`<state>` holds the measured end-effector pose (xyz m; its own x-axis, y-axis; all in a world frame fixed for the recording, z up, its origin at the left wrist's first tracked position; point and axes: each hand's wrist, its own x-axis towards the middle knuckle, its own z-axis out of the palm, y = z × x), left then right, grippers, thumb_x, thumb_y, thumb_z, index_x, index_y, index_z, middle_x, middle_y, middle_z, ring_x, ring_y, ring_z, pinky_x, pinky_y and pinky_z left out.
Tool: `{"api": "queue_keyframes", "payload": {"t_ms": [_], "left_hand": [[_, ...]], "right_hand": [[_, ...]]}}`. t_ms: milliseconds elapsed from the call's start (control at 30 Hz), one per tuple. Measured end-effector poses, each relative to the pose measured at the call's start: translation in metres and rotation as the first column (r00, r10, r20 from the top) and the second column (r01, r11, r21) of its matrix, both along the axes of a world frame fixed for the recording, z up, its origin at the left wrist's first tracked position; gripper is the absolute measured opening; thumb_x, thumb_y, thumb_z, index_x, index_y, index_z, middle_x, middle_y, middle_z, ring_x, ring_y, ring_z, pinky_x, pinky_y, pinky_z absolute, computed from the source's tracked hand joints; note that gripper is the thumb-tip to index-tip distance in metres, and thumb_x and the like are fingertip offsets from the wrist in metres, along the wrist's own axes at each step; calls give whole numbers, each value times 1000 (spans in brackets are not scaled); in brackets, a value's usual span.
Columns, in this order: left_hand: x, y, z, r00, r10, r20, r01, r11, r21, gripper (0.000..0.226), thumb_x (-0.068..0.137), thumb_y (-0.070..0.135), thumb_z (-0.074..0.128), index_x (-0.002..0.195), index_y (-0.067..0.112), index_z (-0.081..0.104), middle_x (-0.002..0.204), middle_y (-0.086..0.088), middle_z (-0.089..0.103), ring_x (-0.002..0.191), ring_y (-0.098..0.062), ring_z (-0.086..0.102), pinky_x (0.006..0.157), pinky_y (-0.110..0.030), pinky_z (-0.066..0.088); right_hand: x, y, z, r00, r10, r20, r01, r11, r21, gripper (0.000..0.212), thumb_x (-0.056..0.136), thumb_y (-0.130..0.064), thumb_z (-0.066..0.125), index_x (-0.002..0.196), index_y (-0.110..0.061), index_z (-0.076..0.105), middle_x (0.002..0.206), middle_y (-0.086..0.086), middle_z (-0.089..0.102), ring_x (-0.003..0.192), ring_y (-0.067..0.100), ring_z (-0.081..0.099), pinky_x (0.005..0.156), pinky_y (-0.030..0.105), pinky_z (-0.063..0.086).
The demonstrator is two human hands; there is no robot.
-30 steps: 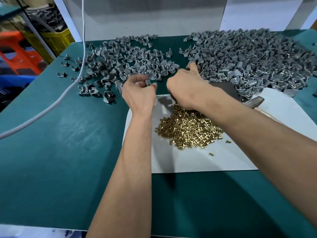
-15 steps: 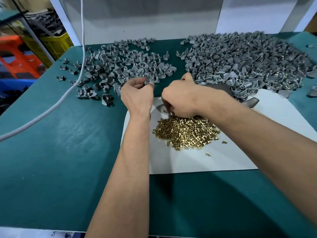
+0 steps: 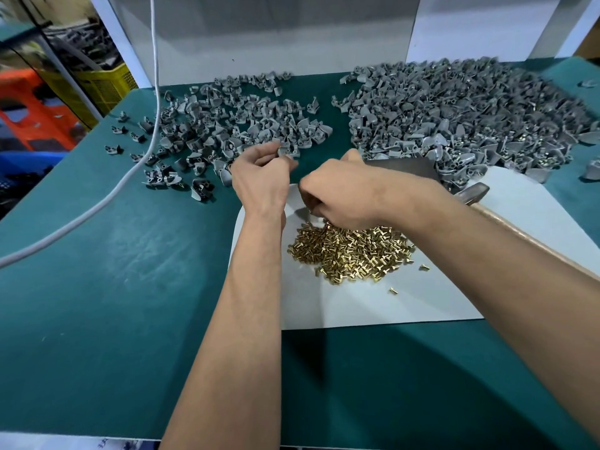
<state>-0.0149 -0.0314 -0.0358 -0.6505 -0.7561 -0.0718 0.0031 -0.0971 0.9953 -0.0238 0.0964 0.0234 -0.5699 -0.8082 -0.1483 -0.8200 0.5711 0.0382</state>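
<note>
A heap of small brass rivets [image 3: 350, 254] lies on a white sheet [image 3: 406, 303] in the middle of the green table. My right hand [image 3: 341, 193] hovers over the heap's far edge, fingers curled down into the rivets; what they pinch is hidden. My left hand [image 3: 259, 177] sits at the near edge of the smaller left pile of grey plastic parts [image 3: 233, 125] and pinches one small grey part [image 3: 285, 152] between thumb and fingers. A much larger pile of the same grey parts [image 3: 454, 115] covers the right rear of the table.
A dark metal scoop with a wooden handle [image 3: 470, 196] lies on the sheet under my right forearm. A white cable [image 3: 130, 170] runs down across the left of the green table [image 3: 97, 287]. Yellow and orange crates [image 3: 65, 102] stand beyond the left edge.
My right hand came down from the big grey pile onto the brass rivets. My left hand stayed at the left pile with a grey part in its fingertips.
</note>
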Motion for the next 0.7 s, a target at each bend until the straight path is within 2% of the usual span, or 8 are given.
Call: {"api": "queue_keyframes", "payload": {"t_ms": [133, 233, 333, 400, 467, 533, 600, 700], "left_hand": [[1, 7, 3, 991, -86, -98, 85, 996, -13, 24, 82, -8, 75, 105, -1, 74, 97, -17, 77, 75, -16, 75, 87, -44, 63], [2, 19, 4, 963, -196, -186, 190, 981, -50, 23, 82, -9, 77, 104, -2, 72, 95, -20, 76, 75, -18, 75, 85, -41, 63], [3, 37, 5, 911, -331, -246, 310, 943, -120, 22, 80, -10, 78, 97, 3, 73, 94, -22, 75, 86, -32, 75, 87, -46, 62], [3, 49, 5, 882, -405, -242, 363, 910, -200, 23, 79, -8, 80, 94, 9, 75, 95, -17, 77, 92, -32, 75, 90, -47, 61], [3, 59, 5, 856, -464, -229, 405, 876, -262, 23, 79, -4, 81, 91, 15, 76, 94, -12, 78, 94, -27, 75, 91, -47, 61], [3, 65, 5, 834, -507, -219, 440, 849, -292, 22, 80, 0, 80, 91, 19, 77, 94, -8, 79, 94, -27, 76, 90, -49, 61], [3, 68, 5, 821, -532, -206, 461, 832, -310, 24, 81, -1, 79, 92, 21, 78, 95, -7, 79, 94, -27, 76, 89, -48, 61], [4, 71, 4, 805, -556, -206, 478, 814, -329, 26, 80, -4, 79, 94, 18, 77, 94, -7, 79, 91, -23, 76, 86, -38, 61]], "right_hand": [[-7, 21, 2, 982, -53, 182, 112, 936, -334, 8, 99, -18, 62, 99, -24, 68, 92, -11, 67, 92, 13, 62, 102, 44, 45], [-11, 46, -5, 971, -77, 226, 190, 821, -539, 7, 96, -25, 68, 98, -30, 73, 89, -19, 66, 85, -1, 62, 85, 26, 49], [-14, 76, -17, 967, -135, 217, 252, 647, -719, 4, 87, -31, 77, 88, -28, 75, 84, -21, 69, 82, -1, 63, 77, 22, 48], [-15, 92, -25, 956, -160, 245, 292, 483, -825, 6, 82, -29, 82, 85, -26, 78, 78, -17, 71, 74, 1, 64, 70, 18, 47], [-14, 102, -31, 942, -154, 299, 334, 336, -880, 6, 82, -23, 83, 86, -25, 80, 76, -13, 73, 71, 2, 66, 69, 17, 48], [-14, 108, -36, 928, -137, 346, 371, 252, -894, 10, 84, -15, 82, 93, -21, 81, 83, -11, 76, 78, 6, 71, 76, 23, 55], [-14, 110, -39, 922, -124, 367, 387, 231, -893, 16, 86, -7, 79, 98, -17, 81, 89, -9, 78, 83, 9, 74, 82, 29, 59], [-15, 111, -41, 925, -134, 355, 377, 220, -899, 18, 85, -2, 78, 97, -15, 80, 89, -7, 77, 83, 9, 74, 80, 27, 59]]}}
